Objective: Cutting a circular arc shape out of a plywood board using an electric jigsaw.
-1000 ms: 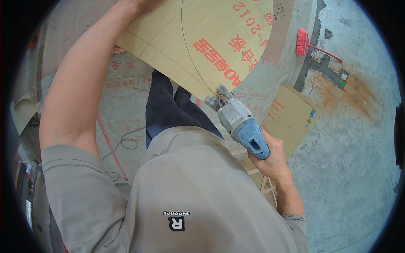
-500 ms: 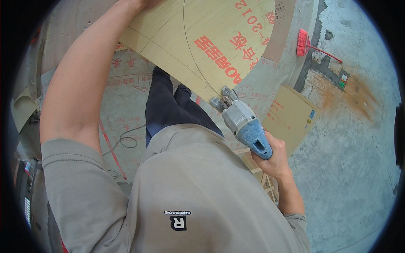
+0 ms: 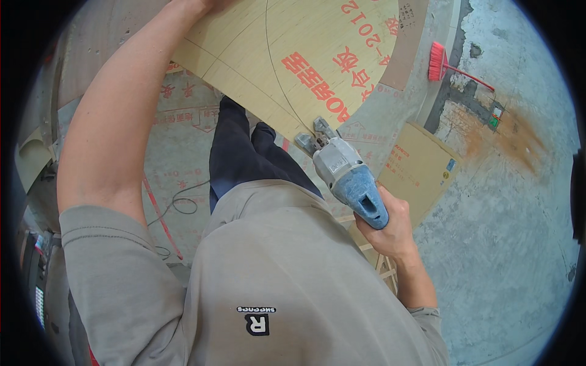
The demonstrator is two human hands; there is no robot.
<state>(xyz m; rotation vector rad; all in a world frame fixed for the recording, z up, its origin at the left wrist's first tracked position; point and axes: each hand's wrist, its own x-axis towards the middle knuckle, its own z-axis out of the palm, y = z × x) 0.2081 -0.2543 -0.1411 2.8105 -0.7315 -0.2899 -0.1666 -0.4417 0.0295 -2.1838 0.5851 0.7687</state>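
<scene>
A pale yellow plywood board with red print and pencilled straight and curved lines fills the upper middle. My left hand is at the board's far edge, mostly cut off by the frame top, its fingers hidden. My right hand grips a blue and grey jigsaw by the handle. The saw's shoe rests at the board's near right corner, beside the lower end of a pencilled curve. My legs in dark trousers show below the board.
A yellow sheet lies at right, with wooden strips near it. A red broom lies on bare concrete. A loose cable loops over the printed floor covering. Bent board offcuts sit at far left.
The jigsaw and my right hand dipped slightly down and right half a second ago, then shifted back up and left. My left arm has barely moved.
</scene>
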